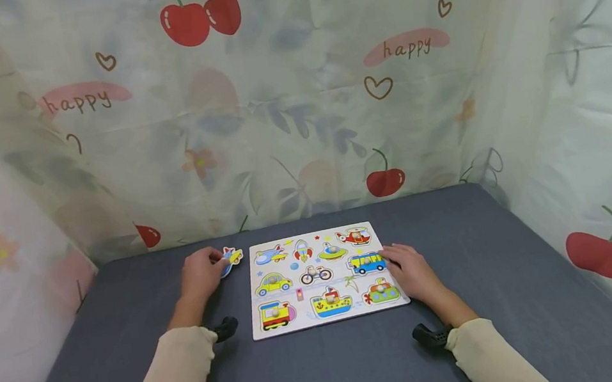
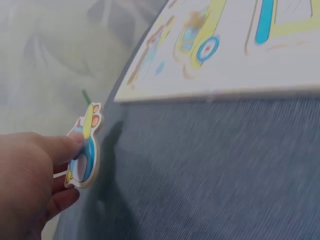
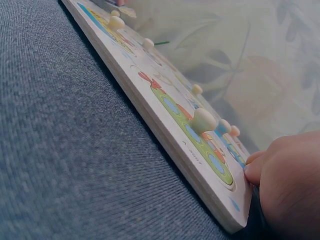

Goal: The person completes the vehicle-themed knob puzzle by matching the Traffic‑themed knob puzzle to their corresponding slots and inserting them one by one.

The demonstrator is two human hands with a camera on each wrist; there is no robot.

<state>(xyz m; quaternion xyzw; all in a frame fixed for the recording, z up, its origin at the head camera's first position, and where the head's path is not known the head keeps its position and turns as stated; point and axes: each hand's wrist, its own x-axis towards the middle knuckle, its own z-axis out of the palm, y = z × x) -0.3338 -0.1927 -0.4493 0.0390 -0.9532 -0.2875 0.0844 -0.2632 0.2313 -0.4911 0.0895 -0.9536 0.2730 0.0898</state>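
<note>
My left hand [image 1: 201, 274] pinches a wooden airplane puzzle piece [image 2: 86, 152], blue with yellow and red parts. It holds the airplane piece just above the table, left of the puzzle board's top left corner. The white puzzle board [image 1: 284, 290] lies flat and carries vehicle pictures, several with round wooden knobs. At the board's right edge, beside the blue and yellow bus [image 1: 367, 263], rests my right hand [image 1: 414, 273]. Its fingertips touch the board in the right wrist view, close to the green submarine [image 3: 192, 132]; the far fingers are hidden there.
Dark grey cloth covers the table [image 1: 330, 375]. A curtain [image 1: 297, 121] printed with cherries and hearts hangs behind the table and along both sides. Black wrist mounts [image 1: 432, 336] sit at the cuffs of both cream sleeves [image 1: 162, 378].
</note>
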